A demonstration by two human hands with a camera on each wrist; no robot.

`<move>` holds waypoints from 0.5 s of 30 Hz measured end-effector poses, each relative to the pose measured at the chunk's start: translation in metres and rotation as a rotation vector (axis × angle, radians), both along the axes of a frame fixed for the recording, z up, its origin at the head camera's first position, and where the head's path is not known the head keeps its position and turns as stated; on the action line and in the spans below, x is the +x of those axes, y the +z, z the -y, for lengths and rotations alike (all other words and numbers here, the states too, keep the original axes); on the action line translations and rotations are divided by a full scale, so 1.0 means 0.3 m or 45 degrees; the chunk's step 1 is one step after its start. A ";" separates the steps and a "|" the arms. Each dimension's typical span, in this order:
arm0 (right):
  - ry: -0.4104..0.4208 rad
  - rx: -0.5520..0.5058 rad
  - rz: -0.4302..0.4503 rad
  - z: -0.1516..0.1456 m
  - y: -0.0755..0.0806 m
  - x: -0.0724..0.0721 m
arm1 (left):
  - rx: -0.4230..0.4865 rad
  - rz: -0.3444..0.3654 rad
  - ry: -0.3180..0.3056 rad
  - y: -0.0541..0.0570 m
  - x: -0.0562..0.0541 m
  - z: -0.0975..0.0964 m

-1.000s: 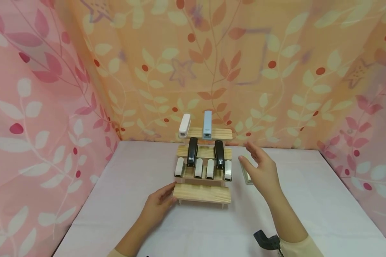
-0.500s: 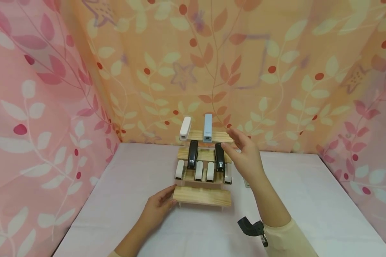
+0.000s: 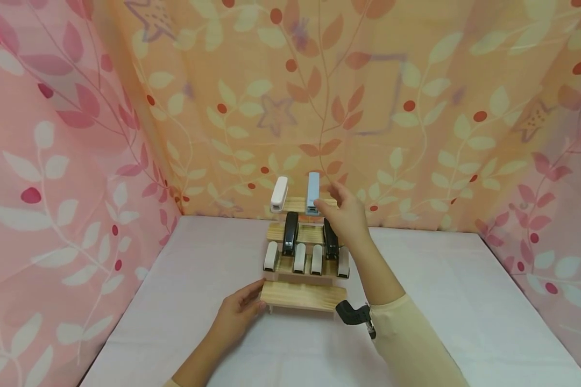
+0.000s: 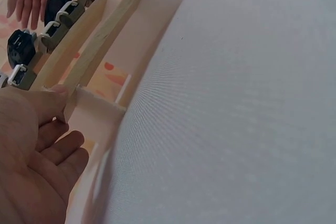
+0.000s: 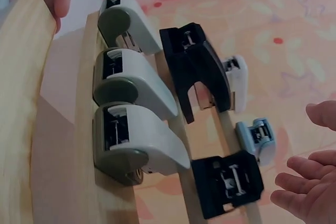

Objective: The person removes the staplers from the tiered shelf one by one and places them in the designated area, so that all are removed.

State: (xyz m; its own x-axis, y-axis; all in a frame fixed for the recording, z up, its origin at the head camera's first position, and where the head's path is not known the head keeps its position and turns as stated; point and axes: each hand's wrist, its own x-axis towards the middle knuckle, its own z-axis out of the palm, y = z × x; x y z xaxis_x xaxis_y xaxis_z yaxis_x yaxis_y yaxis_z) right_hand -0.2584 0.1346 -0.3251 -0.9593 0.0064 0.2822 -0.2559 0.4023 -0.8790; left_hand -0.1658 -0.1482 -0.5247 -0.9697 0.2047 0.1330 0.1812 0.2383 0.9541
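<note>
Black wrist bracket (image 3: 352,313) on the right sleeve (image 3: 409,330) now overlaps the right front corner of the stepped wooden rack (image 3: 302,295); half a second ago it sat clear to the right. Left hand (image 3: 236,312) unchanged: grips the left end of the rack's bottom tier, thumb in front, index behind; its sleeve is cut off at the frame bottom. Next tier back: four pale staplers (image 3: 299,258), same spots; only three show in the right wrist view. Then two black staplers (image 3: 290,234), unmoved, right one now partly covered by the right hand (image 3: 349,215). That hand has moved left from the rack's right edge to the blue stapler (image 3: 313,187) on the top tier. Fingers spread, nothing grasped; wrist view shows a gap, thumb overlaps the stapler from the head view. White stapler (image 3: 279,193) left of it, unmoved.
</note>
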 end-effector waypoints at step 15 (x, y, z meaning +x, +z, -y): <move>-0.018 0.089 -0.067 0.063 -0.067 -0.084 | 0.017 -0.034 0.005 -0.002 0.000 -0.004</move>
